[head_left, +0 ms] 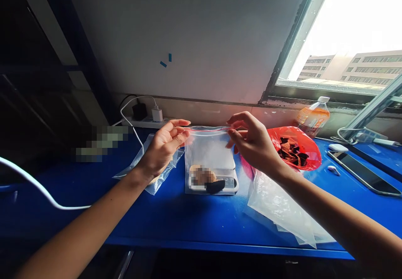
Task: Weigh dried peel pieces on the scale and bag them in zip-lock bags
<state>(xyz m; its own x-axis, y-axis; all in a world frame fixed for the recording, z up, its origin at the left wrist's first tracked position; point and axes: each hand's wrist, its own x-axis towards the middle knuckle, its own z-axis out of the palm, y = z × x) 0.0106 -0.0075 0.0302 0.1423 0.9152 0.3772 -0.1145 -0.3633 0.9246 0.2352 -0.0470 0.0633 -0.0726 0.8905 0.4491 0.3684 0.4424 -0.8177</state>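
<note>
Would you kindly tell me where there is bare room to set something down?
The table is bare in front of the zip bag, between the left forearm and loose clear bags. The right is crowded: red bag, bottle, phone.

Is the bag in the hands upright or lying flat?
Upright: the left hand and right hand hold the clear bag by its top edge.

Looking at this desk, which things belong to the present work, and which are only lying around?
Apparently in use:
zip bag, held along its top by the left hand and right hand
dark piece showing near its bottom
red bag of dark scraps
clear bags at right

Probably unrelated:
phone
earbud
drink bottle
white charger
</note>
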